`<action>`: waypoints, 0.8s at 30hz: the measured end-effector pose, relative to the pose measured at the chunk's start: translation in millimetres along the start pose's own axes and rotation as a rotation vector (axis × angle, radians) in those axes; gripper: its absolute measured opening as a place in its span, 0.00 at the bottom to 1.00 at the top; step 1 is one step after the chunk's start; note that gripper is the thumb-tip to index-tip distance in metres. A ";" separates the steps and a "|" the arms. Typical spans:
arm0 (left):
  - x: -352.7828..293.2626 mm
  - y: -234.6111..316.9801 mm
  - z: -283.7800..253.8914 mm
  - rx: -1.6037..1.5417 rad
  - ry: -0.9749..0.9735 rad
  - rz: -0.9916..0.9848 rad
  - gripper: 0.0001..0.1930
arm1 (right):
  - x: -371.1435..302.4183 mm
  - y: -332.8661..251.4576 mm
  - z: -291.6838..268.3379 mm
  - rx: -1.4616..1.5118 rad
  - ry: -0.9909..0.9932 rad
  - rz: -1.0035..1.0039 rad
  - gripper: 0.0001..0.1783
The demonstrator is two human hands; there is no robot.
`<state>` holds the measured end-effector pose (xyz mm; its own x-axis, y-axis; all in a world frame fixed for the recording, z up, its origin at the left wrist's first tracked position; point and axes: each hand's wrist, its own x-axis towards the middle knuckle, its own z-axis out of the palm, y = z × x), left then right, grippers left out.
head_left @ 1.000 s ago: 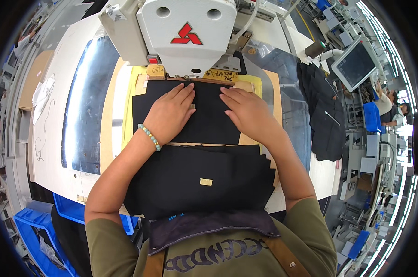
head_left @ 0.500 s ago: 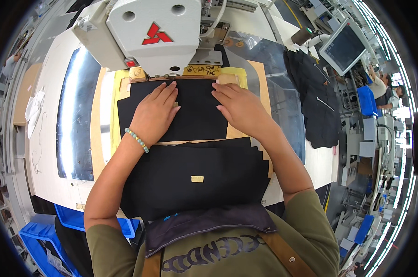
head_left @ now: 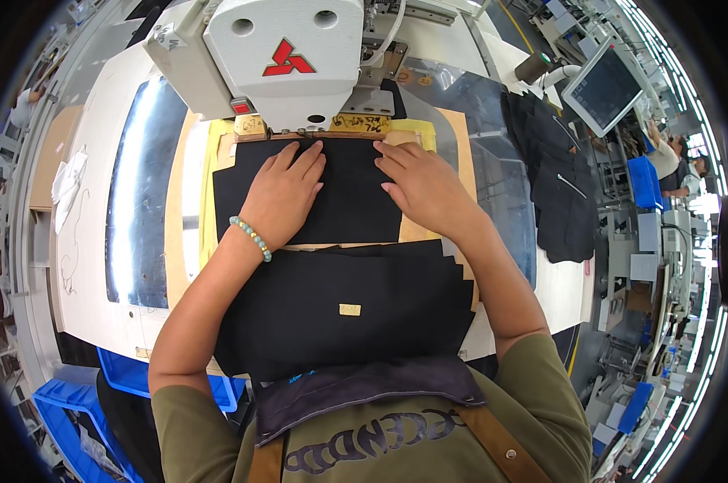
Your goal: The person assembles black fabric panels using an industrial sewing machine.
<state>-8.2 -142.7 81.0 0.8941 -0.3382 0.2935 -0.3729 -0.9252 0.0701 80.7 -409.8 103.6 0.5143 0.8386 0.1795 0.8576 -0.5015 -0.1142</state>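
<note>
A black fabric panel (head_left: 352, 193) lies flat under the white head of a sewing machine (head_left: 287, 88), its far edge against a brown strip. My left hand (head_left: 287, 193) rests palm down on its left-middle part, fingers stretched toward the strip. On the panel's right edge lies my right hand (head_left: 428, 187), its fingers spread and the tips near the far right corner. Neither hand grips anything. Closer to me, a stack of black fabric pieces (head_left: 344, 278) bears a small yellow label (head_left: 349, 309).
Black garment pieces with zippers (head_left: 561, 185) lie at the table's right side. Behind them stands a screen (head_left: 605, 87) on an arm. White cloth (head_left: 70, 179) sits at the left, and blue crates (head_left: 74, 390) stand below the table at the lower left. People work in the far right background.
The whole view has shifted slightly. My left hand has slid a little to the right on the black panel. My right hand stays at about the same spot on it.
</note>
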 end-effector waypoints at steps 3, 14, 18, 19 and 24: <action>3.7 1.9 -3.9 -0.055 -0.021 -0.026 0.19 | 0.8 0.2 -0.9 0.005 -0.012 0.005 0.16; 1.5 0.0 -4.5 -0.099 0.055 -0.013 0.18 | 1.1 -4.3 -3.5 0.012 -0.003 -0.014 0.17; 1.8 2.8 -8.3 -0.070 0.035 -0.024 0.19 | 2.8 -5.5 -4.8 0.022 -0.002 -0.016 0.18; 2.7 5.4 -9.0 -0.069 0.037 -0.024 0.19 | 2.6 -5.4 -5.1 0.023 0.007 -0.030 0.18; 10.8 23.2 -11.4 -0.102 0.024 -0.003 0.20 | 2.4 -4.7 -2.3 0.006 0.041 -0.070 0.19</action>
<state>-10.0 -165.8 96.6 0.8894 -0.3303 0.3161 -0.3950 -0.9033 0.1674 78.0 -405.9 106.8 0.4528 0.8623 0.2267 0.8916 -0.4402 -0.1062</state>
